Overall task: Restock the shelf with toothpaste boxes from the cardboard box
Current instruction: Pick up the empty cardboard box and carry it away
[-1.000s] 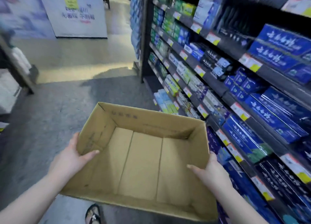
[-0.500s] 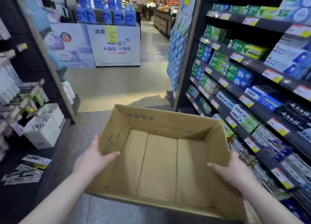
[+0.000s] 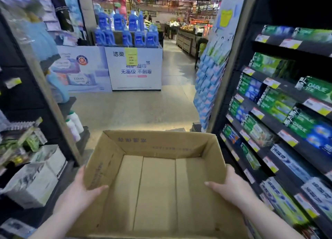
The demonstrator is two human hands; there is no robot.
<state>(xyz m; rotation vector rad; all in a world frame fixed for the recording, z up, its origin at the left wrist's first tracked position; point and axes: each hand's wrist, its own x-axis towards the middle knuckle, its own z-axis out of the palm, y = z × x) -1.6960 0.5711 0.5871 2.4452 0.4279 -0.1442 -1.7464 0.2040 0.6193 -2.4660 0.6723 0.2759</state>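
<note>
The person holds the box (image 3: 158,184) low in the aisle, its bare bottom showing. The left hand (image 3: 79,192) has its grip clamped on the left wall and the right hand (image 3: 231,188) on the right wall, thumbs inside. Toothpaste boxes (image 3: 303,123) line the shelf (image 3: 309,152) just right of the box.

black shelf (image 3: 309,154), right: toothpaste boxes (image 3: 301,123) in rows, price tags (image 3: 317,106) on edges
</note>
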